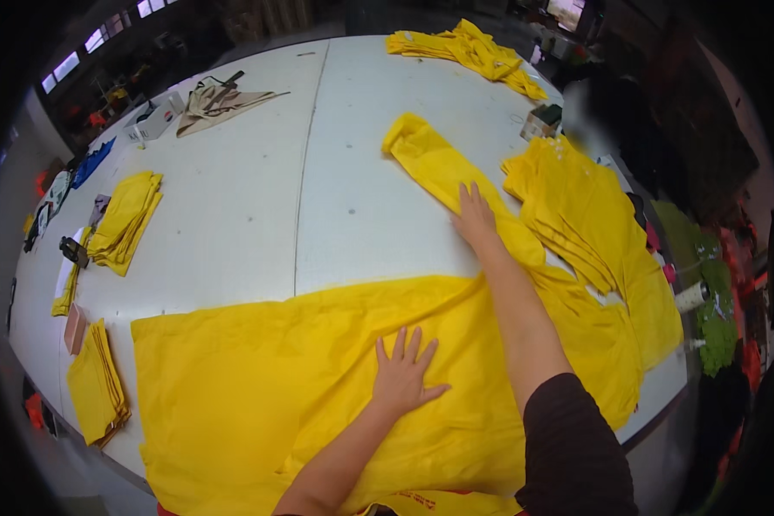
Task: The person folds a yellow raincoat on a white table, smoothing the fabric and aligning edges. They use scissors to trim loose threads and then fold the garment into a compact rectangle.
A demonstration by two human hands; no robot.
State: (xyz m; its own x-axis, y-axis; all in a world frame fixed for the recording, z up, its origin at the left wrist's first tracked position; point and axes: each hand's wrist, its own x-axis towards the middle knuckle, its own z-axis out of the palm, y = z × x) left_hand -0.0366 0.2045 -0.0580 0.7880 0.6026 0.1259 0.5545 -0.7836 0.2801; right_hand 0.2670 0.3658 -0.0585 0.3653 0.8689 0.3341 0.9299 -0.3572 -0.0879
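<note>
A large yellow garment (224, 378) lies spread over the near part of the white table. My left hand (402, 374) rests flat on its body, fingers spread. From the garment's right side a long sleeve-like piece (434, 163) runs up and away to the left. My right hand (476, 215) presses on this piece about midway, with the fingers extended and nothing gripped. Wrinkles run across the cloth around both hands. The garment's near edge, below my forearms, is partly hidden.
The white table (232, 224) has a seam running away from me. A yellow garment stack (576, 198) lies at right, another yellow pile (464, 52) at the far edge. Folded yellow pieces (127, 219) sit at left, near a tan cloth (224, 107) and white box (153, 119).
</note>
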